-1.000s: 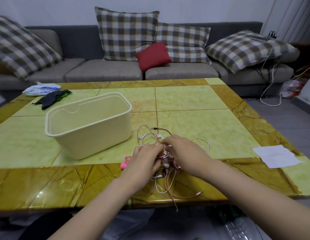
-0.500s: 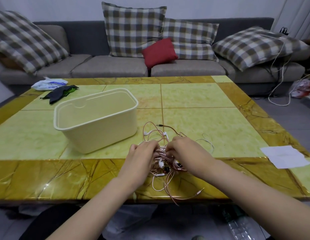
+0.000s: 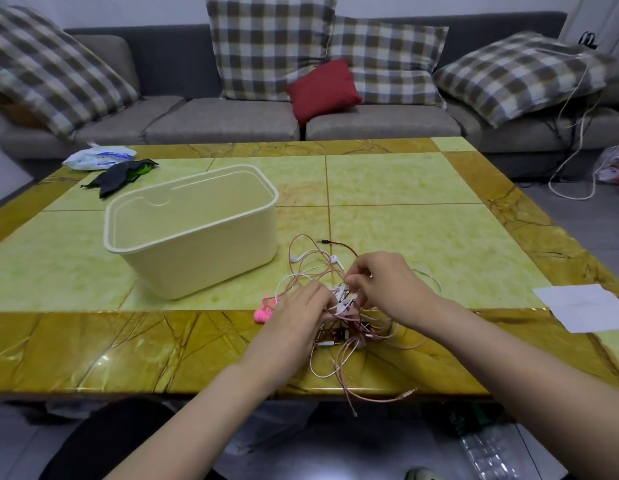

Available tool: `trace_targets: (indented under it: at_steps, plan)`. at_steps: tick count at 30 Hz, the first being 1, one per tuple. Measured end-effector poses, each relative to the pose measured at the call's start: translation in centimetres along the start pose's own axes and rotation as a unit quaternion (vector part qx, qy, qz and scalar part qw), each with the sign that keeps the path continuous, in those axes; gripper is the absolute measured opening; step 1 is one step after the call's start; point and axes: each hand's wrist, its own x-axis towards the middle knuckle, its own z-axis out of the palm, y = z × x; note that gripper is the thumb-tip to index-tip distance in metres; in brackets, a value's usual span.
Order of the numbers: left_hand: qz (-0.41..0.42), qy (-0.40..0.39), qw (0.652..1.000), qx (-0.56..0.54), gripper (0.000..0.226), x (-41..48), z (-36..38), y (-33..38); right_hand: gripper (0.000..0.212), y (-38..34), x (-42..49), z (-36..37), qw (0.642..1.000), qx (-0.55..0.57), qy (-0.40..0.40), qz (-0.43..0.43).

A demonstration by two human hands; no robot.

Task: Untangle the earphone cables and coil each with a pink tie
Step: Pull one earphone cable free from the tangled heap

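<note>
The green-and-amber desk [image 3: 422,209] carries a cream tub [image 3: 211,258], tangled earphone cables [image 3: 349,344] near the front edge with pink ties [image 3: 263,315] just left, a white paper [image 3: 588,311] at right, and a black cloth [image 3: 117,174] beside a white bag [image 3: 96,159] far left.

You're in a home living room: a grey sofa [image 3: 231,123] (checked cushions [image 3: 270,43] propped along it) behind a tiled coffee table [image 3: 405,188].

Low table [image 3: 93,348] topped in green and amber marble-look tiles, glossy with soft reflections. Behind the table, against a white wall [image 3: 162,12], a grey sofa [image 3: 231,123] bearing four plaid cushions [image 3: 270,46] and one small red cushion [image 3: 323,88]. Right of the table, grey floor [image 3: 578,216] with loose white cables [image 3: 571,198] trailing down off the sofa.
</note>
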Motion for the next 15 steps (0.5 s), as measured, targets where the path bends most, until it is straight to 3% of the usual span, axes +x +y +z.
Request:
trace_targets:
  at_steps: [5, 9, 15]
  plan:
    - [0.027, -0.046, 0.997, 0.056, 0.01, -0.1, 0.3, 0.1, 0.019, 0.3, 0.2, -0.9, 0.988, 0.126, 0.062, 0.063]
    - [-0.043, -0.041, 0.995, 0.081, 0.013, 1.0, 0.5, -0.6, 0.018, 0.4, -0.3, -2.1, 0.983, 0.134, 0.113, 0.056]
    - [-0.117, 0.005, 0.986, 0.119, 0.023, 3.1, -0.3, -1.4, 0.014, 1.7, -1.0, -3.4, 0.987, -0.002, 0.153, 0.042]
